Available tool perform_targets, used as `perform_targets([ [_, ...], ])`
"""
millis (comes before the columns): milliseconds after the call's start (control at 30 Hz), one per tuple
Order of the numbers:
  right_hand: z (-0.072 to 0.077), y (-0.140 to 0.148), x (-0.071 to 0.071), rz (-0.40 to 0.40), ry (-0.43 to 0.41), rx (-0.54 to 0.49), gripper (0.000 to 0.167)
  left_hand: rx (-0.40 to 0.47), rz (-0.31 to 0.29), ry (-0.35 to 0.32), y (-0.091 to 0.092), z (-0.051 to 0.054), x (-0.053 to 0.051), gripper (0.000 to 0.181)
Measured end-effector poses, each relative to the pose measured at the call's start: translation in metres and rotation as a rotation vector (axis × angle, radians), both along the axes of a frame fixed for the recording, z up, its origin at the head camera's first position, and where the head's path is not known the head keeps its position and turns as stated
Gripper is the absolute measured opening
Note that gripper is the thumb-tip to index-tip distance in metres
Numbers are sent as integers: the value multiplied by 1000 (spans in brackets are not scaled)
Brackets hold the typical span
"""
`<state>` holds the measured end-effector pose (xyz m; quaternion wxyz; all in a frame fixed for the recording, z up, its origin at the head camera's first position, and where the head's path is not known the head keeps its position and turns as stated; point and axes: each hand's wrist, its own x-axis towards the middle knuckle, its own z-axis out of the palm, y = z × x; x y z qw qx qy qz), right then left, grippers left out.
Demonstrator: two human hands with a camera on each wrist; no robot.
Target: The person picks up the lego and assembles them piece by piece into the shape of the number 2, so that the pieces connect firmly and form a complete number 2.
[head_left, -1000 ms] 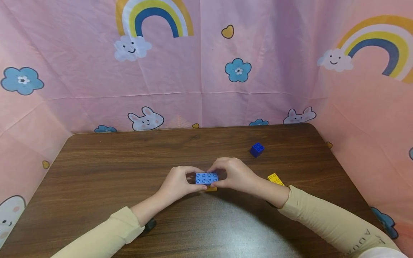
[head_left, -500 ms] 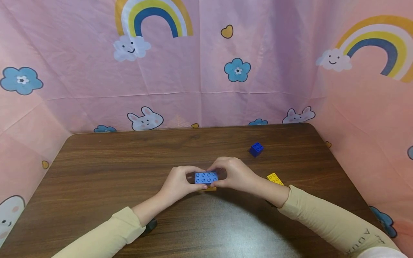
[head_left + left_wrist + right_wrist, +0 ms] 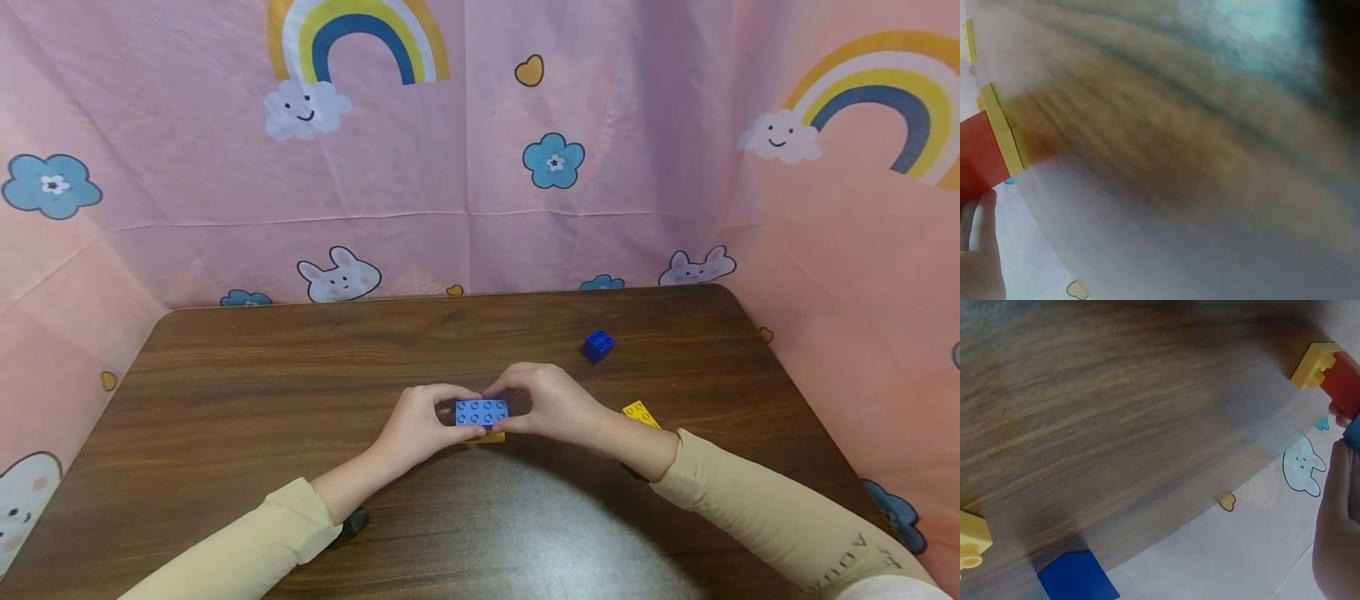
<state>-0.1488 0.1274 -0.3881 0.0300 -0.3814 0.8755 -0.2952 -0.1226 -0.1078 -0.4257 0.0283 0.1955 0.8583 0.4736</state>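
Observation:
In the head view a light blue brick with studs on top is pinched from both sides, by my left hand and my right hand. It tops a stack. Below it comes a red section, seen in the right wrist view, and at the bottom a yellow brick on the table. The left wrist view shows the red part over the yellow brick, with left fingers next to it. How firmly the blue brick sits on the red cannot be told.
A dark blue brick stands on the brown wooden table, toward the back right. Another yellow brick lies partly hidden behind the right forearm. Pink printed cloth surrounds the table's back and sides.
Both hands keep their hold on the stack in nearly the same spot. A little more of the bottom yellow brick's edge shows beneath the left thumb than one second ago.

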Motion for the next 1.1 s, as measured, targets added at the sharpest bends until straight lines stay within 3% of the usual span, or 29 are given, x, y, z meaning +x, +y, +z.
perform_targets([
  [333,4,8,-4,2,-8,-56,36,19,-21,-28,0,-2,0,37],
  [633,13,13,-10,-44,-18,-73,37,-6,-27,-20,2,-2,0,37],
  [767,15,17,-15,-65,9,-77,36,-4,-24,-31,2,-2,-1,35],
  [1100,25,33,-28,-153,-18,-110,34,-13,-11,-61,0,-1,-3,34],
])
